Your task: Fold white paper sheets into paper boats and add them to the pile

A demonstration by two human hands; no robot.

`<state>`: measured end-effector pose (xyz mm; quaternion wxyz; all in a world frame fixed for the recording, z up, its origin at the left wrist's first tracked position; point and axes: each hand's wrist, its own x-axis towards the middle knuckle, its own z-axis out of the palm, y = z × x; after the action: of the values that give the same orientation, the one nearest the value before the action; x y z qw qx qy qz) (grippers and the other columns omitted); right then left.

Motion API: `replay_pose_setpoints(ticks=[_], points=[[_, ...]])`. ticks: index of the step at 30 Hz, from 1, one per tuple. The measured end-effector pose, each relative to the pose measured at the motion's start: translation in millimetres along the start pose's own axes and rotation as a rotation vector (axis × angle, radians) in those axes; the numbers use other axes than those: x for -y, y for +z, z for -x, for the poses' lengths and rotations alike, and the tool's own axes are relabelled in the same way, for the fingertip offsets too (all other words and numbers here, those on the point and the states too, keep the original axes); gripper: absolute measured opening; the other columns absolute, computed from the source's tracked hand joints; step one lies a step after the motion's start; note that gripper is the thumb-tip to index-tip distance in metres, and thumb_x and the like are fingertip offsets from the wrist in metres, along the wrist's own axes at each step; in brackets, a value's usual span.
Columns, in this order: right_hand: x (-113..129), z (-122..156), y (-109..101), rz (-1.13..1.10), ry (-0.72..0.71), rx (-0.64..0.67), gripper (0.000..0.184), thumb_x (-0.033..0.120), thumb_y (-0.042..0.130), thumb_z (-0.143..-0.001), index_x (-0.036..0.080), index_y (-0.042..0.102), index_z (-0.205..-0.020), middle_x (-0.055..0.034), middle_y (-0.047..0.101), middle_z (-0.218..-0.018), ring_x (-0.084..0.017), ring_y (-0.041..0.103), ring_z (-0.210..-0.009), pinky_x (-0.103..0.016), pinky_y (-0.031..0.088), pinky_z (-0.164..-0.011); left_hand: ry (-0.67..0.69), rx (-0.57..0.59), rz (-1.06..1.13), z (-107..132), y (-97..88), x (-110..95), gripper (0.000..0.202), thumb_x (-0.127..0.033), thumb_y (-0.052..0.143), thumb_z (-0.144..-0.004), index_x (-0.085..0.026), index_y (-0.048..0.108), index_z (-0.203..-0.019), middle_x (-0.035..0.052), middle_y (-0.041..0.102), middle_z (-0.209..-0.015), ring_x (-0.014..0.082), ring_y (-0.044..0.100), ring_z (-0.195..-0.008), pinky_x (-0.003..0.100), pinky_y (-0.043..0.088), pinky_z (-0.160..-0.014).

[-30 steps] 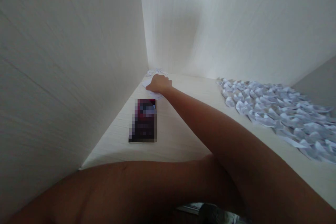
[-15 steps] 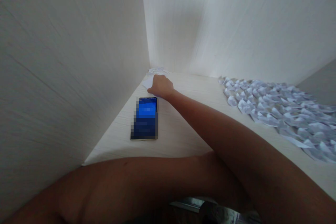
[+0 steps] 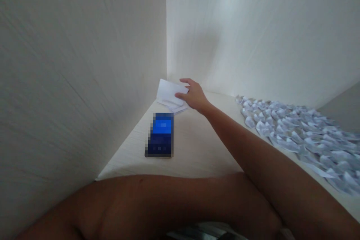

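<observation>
My right hand (image 3: 195, 93) is at the far corner of a pale surface, pinching the right edge of a small white sheet of paper (image 3: 167, 90). Its thumb lies over the front of the sheet, while the index finger stretches out above. Just beneath the raised sheet lie more white papers (image 3: 178, 110), partly covered. My left forearm crosses the bottom of the view and passes behind the right forearm; the left hand's fingers are hidden there. A phone (image 3: 160, 135) with a blue, blurred screen rests flat in front of the papers.
Many small folded or twisted white paper pieces (image 3: 295, 135) lie spread in rows on the right. A pale wall (image 3: 98, 63) rises close on the left, and another wall (image 3: 253, 37) stands at the back. The pale surface (image 3: 202, 146) lies between phone and right forearm.
My right hand has drawn right from over the papers, and a white sheet is now lifted at its fingers. The view has shifted slightly. My left arm stays across the front.
</observation>
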<state>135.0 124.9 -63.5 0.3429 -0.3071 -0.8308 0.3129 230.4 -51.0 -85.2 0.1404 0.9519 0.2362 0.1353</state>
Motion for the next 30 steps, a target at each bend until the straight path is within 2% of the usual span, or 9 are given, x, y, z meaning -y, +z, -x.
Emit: replay_pose_setpoints(ticks=[2, 4, 7, 11, 14, 18, 21, 26, 30], points=[[-7.6, 13.3, -28.0, -0.151, 0.057, 0.008, 0.049, 0.022, 0.077, -0.075, 0.012, 0.068, -0.121, -0.014, 0.077, -0.109, -0.025, 0.073, -0.094, -0.04, 0.057, -0.084, 0.063, 0.073, -0.028, -0.4, -2.6, 2.7, 0.038, -0.04, 0.057, -0.099, -0.011, 0.076, -0.113, 0.0127, 0.077, -0.123, 0.0288, 0.069, -0.12, 0.036, 0.057, -0.1], [-18.4, 34.0, -56.0, -0.291, 0.114, 0.023, 0.044, 0.024, 0.08, -0.071, 0.014, 0.071, -0.113, -0.0099, 0.078, -0.096, -0.022, 0.072, -0.083, -0.036, 0.056, -0.077, -0.042, 0.07, 0.001, -0.8, 0.7, 6.7, 0.039, -0.039, 0.053, -0.1, -0.009, 0.074, -0.112, 0.0152, 0.078, -0.113, 0.031, 0.075, -0.103, 0.042, 0.061, -0.081], [-36.8, 70.6, -89.7, -0.405, 0.184, -0.045, 0.039, 0.03, 0.084, -0.066, 0.017, 0.072, -0.102, -0.0053, 0.078, -0.087, -0.018, 0.07, -0.075, -0.033, 0.055, -0.073, -0.245, -0.271, 0.227, -2.5, 10.3, 15.6, 0.022, -0.036, 0.064, -0.093, -0.015, 0.071, -0.088, 0.0088, 0.076, -0.091, 0.0239, 0.072, -0.085, 0.035, 0.057, -0.075], [-54.6, 102.7, -113.7, -0.54, 0.268, -0.119, 0.047, 0.031, 0.088, -0.061, 0.019, 0.069, -0.103, -0.002, 0.077, -0.08, -0.016, 0.069, -0.069, -0.031, 0.054, -0.071, -0.745, -0.734, 0.765, -7.8, 13.4, 30.9, 0.022, -0.027, 0.072, -0.087, -0.018, 0.056, -0.075, -0.002, 0.058, -0.067, 0.0132, 0.058, -0.061, 0.026, 0.052, -0.06], [-61.8, 106.1, -122.0, -0.602, 0.267, -0.155, 0.039, 0.031, 0.087, -0.061, 0.019, 0.068, -0.093, -0.0023, 0.078, -0.082, -0.016, 0.069, -0.071, -0.03, 0.054, -0.073, -0.957, -1.043, 1.076, -11.3, 6.9, 42.2, 0.018, -0.019, 0.071, -0.088, -0.018, 0.053, -0.084, -0.0003, 0.057, -0.084, 0.0104, 0.058, -0.063, 0.024, 0.054, -0.054], [-72.8, 101.0, -128.9, -0.619, 0.266, -0.141, 0.035, 0.036, 0.085, -0.062, 0.018, 0.071, -0.088, -0.0039, 0.077, -0.085, -0.017, 0.068, -0.076, -0.03, 0.053, -0.074, -1.089, -1.396, 1.088, -10.3, -0.6, 56.3, 0.024, -0.009, 0.07, -0.087, -0.019, 0.051, -0.097, 0.0032, 0.056, -0.102, 0.0096, 0.061, -0.075, 0.026, 0.059, -0.067], [-81.3, 100.4, -133.9, -0.605, 0.276, -0.175, 0.032, 0.038, 0.082, -0.065, 0.018, 0.072, -0.088, -0.0017, 0.075, -0.084, -0.015, 0.064, -0.071, -0.027, 0.049, -0.068, -1.08, -1.46, 1.048, -5.7, 0.0, 66.8, 0.023, -0.005, 0.066, -0.087, -0.019, 0.05, -0.097, 0.0039, 0.057, -0.104, 0.0114, 0.063, -0.081, 0.028, 0.06, -0.072], [-82.3, 105.9, -144.6, -0.608, 0.307, -0.147, 0.03, 0.035, 0.084, -0.064, 0.017, 0.075, -0.087, -0.0006, 0.073, -0.077, -0.014, 0.062, -0.067, -0.025, 0.047, -0.063, -0.943, -1.414, 0.843, 4.7, 6.5, 83.7, 0.035, 0.008, 0.058, -0.078, -0.019, 0.053, -0.1, 0.0062, 0.061, -0.116, 0.0148, 0.065, -0.099, 0.028, 0.058, -0.081], [-72.0, 111.1, -155.7, -0.62, 0.328, -0.053, 0.032, 0.027, 0.09, -0.057, 0.016, 0.076, -0.083, -0.0017, 0.074, -0.075, -0.015, 0.065, -0.064, -0.026, 0.05, -0.061, -0.73, -1.183, 0.572, 10.6, 9.6, 92.0, 0.058, 0.004, 0.064, -0.074, -0.022, 0.058, -0.125, 0.0085, 0.06, -0.125, 0.0156, 0.067, -0.091, 0.031, 0.059, -0.077]])
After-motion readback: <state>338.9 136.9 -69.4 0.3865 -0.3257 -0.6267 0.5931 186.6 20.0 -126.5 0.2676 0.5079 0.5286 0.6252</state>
